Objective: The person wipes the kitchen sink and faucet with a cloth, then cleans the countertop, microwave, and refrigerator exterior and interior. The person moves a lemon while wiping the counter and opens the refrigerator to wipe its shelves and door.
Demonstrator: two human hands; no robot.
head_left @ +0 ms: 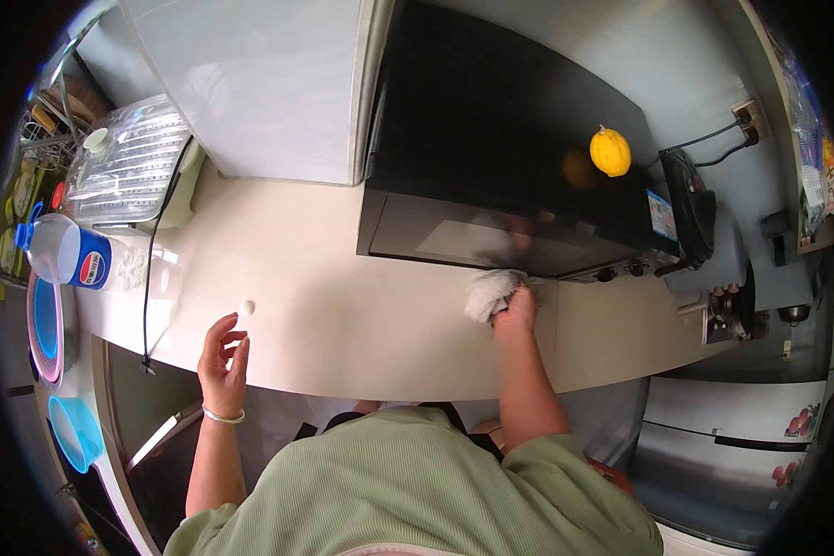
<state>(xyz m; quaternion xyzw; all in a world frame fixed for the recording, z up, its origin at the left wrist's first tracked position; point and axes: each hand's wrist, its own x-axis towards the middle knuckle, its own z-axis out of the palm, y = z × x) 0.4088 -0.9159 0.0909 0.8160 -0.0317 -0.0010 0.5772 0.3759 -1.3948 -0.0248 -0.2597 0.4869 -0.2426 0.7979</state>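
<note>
My right hand grips a crumpled white and grey cloth against the front of the black countertop oven, near its lower edge. A dark, glossy front and knobs show on the oven. My left hand, with a bracelet at the wrist, is raised by the counter's front edge with its fingers apart and nothing held. Just beyond its fingertips a small white round object lies on the beige countertop.
A yellow lemon-like fruit sits on the oven. At left are a Pepsi bottle, a clear-lidded appliance with a hanging black cord, stacked basins and a blue plastic container. Black pans stand at right.
</note>
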